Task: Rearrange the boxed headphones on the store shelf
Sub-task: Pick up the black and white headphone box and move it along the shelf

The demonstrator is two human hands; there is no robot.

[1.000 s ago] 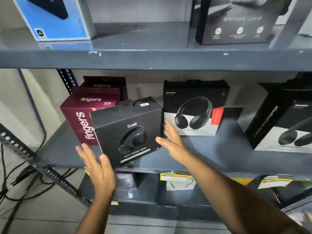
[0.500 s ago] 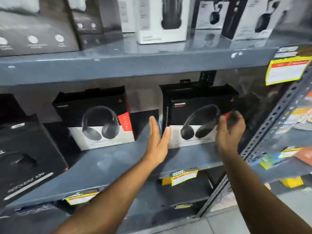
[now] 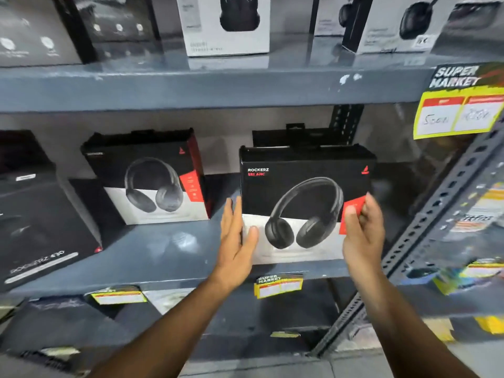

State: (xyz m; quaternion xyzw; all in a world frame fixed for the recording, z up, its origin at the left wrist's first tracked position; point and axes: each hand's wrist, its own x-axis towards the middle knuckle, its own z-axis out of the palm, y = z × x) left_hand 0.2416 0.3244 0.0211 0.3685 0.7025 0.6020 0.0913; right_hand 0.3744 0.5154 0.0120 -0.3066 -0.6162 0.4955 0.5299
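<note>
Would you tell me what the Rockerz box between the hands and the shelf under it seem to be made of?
The Rockerz box looks like printed cardboard with a satin finish, judging by its crisp folded edges. The shelf seems to be painted metal, grey-blue and glossy, showing faint reflections.

Head view, close, down onto shelf (image 3: 163,257)

**Both hands on the Rockerz box, middle shelf**

We note the Rockerz 551 ANC box (image 3: 305,186) upright on the grey middle shelf (image 3: 163,255). The left hand (image 3: 236,241) lies flat against its left edge, fingers straight, thumb on the white front. The right hand (image 3: 362,230) grips the right edge, thumb over the red panel. A similar box (image 3: 152,175) stands apart to the left. Beyond it is a black box (image 3: 41,219), its label blurred, possibly Rockerz 450.
</note>
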